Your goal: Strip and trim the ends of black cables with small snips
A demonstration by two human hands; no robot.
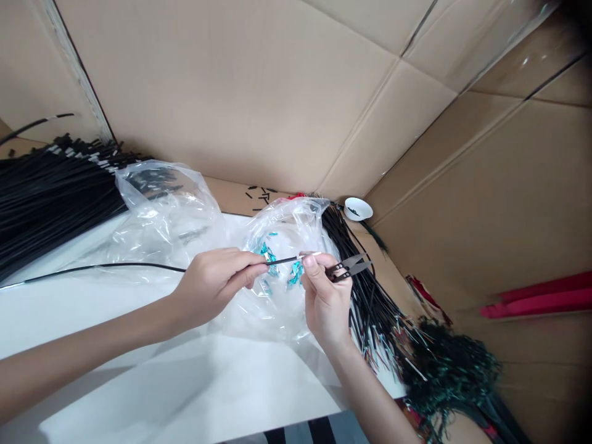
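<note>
My left hand pinches a thin black cable close to its end, and the rest of the cable trails off to the left. At that end a pale, stripped-looking tip reaches the thumb and fingers of my right hand. Thread snips with dark blades are held in my right hand, their points facing right and apart. Whether the right fingertips also grip the cable tip is hard to make out. Beneath both hands lies a clear plastic bag with small shiny teal pieces in it.
A large bundle of black cables fills the left side. Another cable bunch with coloured wire ends lies at right, near dark green stringy scraps. A small white dish stands at the back. Cardboard walls enclose the white table.
</note>
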